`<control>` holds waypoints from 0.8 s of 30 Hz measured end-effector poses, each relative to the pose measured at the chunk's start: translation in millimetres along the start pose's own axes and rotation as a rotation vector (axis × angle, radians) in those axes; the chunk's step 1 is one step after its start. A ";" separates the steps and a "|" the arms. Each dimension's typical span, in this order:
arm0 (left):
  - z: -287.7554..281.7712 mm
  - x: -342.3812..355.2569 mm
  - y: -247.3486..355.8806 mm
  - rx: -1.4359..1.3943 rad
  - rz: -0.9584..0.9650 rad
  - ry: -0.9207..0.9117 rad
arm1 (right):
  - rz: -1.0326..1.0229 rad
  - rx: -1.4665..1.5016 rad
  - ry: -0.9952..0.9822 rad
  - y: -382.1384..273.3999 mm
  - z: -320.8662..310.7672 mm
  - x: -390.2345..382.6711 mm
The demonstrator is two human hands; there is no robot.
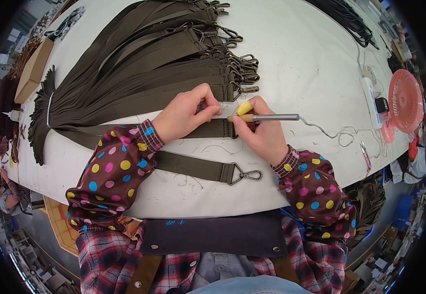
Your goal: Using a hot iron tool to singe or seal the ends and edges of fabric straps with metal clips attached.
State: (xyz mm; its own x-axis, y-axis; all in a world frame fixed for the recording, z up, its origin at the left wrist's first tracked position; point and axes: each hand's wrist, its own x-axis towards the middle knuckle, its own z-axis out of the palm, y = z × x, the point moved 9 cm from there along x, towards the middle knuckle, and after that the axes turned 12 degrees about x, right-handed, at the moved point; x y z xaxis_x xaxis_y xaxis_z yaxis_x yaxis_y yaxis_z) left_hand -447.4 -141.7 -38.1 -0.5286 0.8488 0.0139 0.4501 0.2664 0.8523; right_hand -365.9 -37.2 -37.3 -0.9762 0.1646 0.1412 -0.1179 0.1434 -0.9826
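In my right hand [259,130] is a slim corded pen-like tool [276,117] with a silver barrel and tan front part. A yellow cover [244,108] wraps one finger. The tool's front end reaches the stitched end of a dark olive webbing strap [213,129]. My left hand [188,112] is closed in a pinch just above that end; whatever is between its fingertips is too small to make out. Nearer me lies another strap [193,165] with a metal snap hook [247,175]. Beyond my hands spreads a big bundle of such straps [144,68], hooks at the right.
A pale tabletop [316,88] carries loose thread bits. On the right are a pink fan [405,100], a white power strip [371,100] and small snips [365,156]. A cardboard box [34,69] stands at left. Dark straps [345,19] lie at the far right. Another person [7,193] sits at left.
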 end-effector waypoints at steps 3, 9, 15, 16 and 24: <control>-1.1 -8.4 -3.4 0.425 -0.146 -0.114 | -0.029 0.043 0.059 -0.5 -8.3 -1.6; -3.1 -21.3 33.5 0.826 0.116 0.003 | -0.156 0.112 0.160 -26.8 -25.4 -6.4; 10.0 -32.7 36.6 0.847 0.147 0.064 | -0.162 0.175 0.136 -34.9 -25.1 -18.8; 9.6 -33.5 36.3 0.852 0.146 0.064 | -0.155 0.177 0.128 -30.9 -24.5 -19.4; 22.6 -19.3 24.3 0.585 -0.027 -0.029 | -0.085 0.207 0.122 -11.9 -24.3 -19.7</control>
State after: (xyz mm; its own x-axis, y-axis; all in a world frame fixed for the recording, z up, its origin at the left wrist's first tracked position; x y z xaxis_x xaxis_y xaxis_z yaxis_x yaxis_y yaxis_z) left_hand -410.0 -141.2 -29.5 -0.5295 0.8480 -0.0251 0.7635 0.4892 0.4216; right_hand -340.9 -18.4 -25.5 -0.9336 0.2787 0.2253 -0.2455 -0.0395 -0.9686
